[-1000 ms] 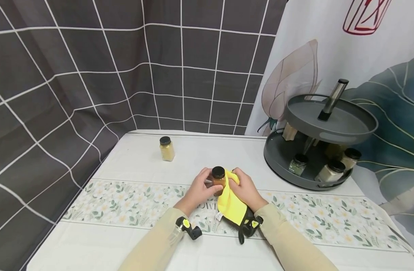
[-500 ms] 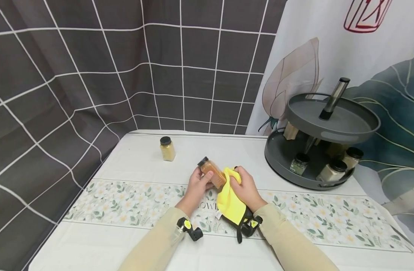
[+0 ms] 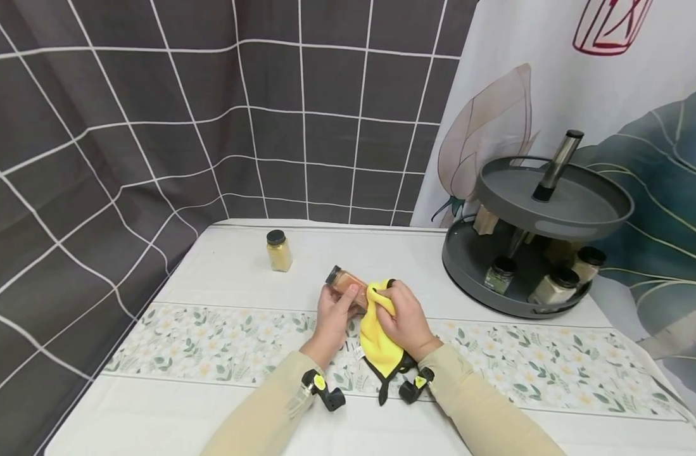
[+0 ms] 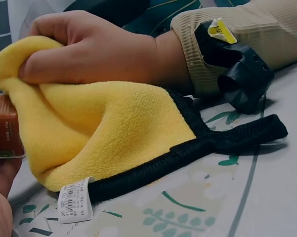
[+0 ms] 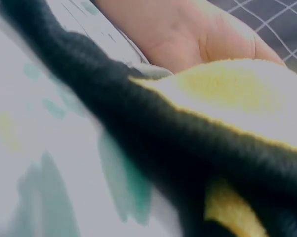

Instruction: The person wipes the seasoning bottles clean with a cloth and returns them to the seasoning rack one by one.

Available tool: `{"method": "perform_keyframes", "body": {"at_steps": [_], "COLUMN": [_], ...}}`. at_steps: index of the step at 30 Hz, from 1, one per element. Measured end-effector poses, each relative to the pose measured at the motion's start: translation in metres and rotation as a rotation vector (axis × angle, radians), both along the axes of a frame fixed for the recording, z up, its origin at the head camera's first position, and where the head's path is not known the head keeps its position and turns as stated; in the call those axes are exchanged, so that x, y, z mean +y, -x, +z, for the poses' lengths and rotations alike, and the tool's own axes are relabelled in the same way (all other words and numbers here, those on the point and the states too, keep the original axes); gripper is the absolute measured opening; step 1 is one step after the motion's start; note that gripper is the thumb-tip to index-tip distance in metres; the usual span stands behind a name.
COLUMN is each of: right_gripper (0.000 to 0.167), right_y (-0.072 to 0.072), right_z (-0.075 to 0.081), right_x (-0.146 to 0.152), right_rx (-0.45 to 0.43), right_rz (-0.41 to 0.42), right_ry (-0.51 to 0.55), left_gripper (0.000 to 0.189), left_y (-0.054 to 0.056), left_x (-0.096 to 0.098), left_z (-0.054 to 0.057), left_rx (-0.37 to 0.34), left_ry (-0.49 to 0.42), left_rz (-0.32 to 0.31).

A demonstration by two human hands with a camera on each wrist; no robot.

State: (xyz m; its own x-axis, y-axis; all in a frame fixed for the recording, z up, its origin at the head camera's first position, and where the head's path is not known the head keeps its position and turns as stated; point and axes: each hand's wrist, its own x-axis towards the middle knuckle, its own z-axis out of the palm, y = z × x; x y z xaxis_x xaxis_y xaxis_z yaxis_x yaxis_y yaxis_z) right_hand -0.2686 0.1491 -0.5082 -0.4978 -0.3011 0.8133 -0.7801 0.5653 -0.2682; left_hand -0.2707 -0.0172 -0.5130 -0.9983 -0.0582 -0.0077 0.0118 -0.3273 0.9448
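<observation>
My left hand (image 3: 332, 318) grips a spice jar (image 3: 346, 283) with a black lid and orange-brown contents. The jar is tilted, its lid toward the upper left and its bottom end against a yellow cloth (image 3: 378, 339). Bunched in my right hand (image 3: 406, 318), the cloth covers the jar's base and hangs down with its black edging and loop. In the left wrist view the right thumb presses the cloth (image 4: 108, 116), which has a white label, beside the jar's end (image 4: 4, 127). Cloth hides the right fingertips in the right wrist view.
A jar of yellow powder with a black lid (image 3: 279, 251) stands at the back left. On the right is a grey two-tier turntable rack (image 3: 555, 218) with several jars (image 3: 555, 286) on its lower tier. A floral runner (image 3: 211, 342) crosses the white table.
The jar has gone from upright to tilted, lid leftward, and now leans further over. The right hand has brought the cloth over the jar's bottom end, and the cloth's lower corner has swung left.
</observation>
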Motion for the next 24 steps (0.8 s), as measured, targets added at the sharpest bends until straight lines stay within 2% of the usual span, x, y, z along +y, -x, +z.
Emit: {"method": "perform_keyframes", "body": {"at_steps": [4, 6, 8, 11, 13, 16, 18, 21, 24], "right_gripper": [0.021, 0.022, 0.022, 0.018, 0.013, 0.006, 0.005, 0.011, 0.014], "right_y": [-0.0028, -0.0043, -0.0041, -0.0029, -0.0024, -0.0029, -0.0034, -0.0038, -0.0029], "right_z": [0.0041, 0.0054, 0.0042, 0.0011, -0.0009, -0.002, -0.0022, -0.0019, -0.0016], "right_x": [-0.0057, -0.008, -0.0093, -0.0099, -0.0099, -0.009, -0.0082, -0.0067, -0.0044], "right_rx": [0.032, 0.042, 0.041, -0.045, -0.199, -0.49, -0.665, -0.886, -1.038], "right_rz": [0.001, 0.005, -0.002, -0.032, -0.023, 0.054, 0.118, 0.217, 0.312], "right_ry": [-0.128, -0.159, -0.124, 0.049, 0.223, 0.482, 0.612, 0.69, 0.701], "left_gripper": [0.048, 0.046, 0.044, 0.044, 0.046, 0.048, 0.051, 0.055, 0.06], "left_y": [0.0013, 0.0021, 0.0025, 0.0016, 0.0023, 0.0028, 0.0031, 0.002, 0.001], "left_x": [0.0, -0.0002, -0.0008, -0.0024, -0.0036, -0.0049, -0.0053, -0.0054, -0.0047], "left_z": [0.0017, 0.0024, 0.0032, 0.0044, 0.0038, 0.0031, 0.0022, 0.0028, 0.0045], "left_rx": [0.008, 0.003, 0.001, -0.011, -0.01, -0.011, -0.013, -0.019, -0.009], "left_ry": [0.004, -0.006, -0.01, -0.011, -0.039, -0.112, -0.178, -0.277, -0.341], "left_rz": [0.07, 0.102, 0.116, 0.087, 0.052, -0.006, -0.03, -0.05, -0.061]}}
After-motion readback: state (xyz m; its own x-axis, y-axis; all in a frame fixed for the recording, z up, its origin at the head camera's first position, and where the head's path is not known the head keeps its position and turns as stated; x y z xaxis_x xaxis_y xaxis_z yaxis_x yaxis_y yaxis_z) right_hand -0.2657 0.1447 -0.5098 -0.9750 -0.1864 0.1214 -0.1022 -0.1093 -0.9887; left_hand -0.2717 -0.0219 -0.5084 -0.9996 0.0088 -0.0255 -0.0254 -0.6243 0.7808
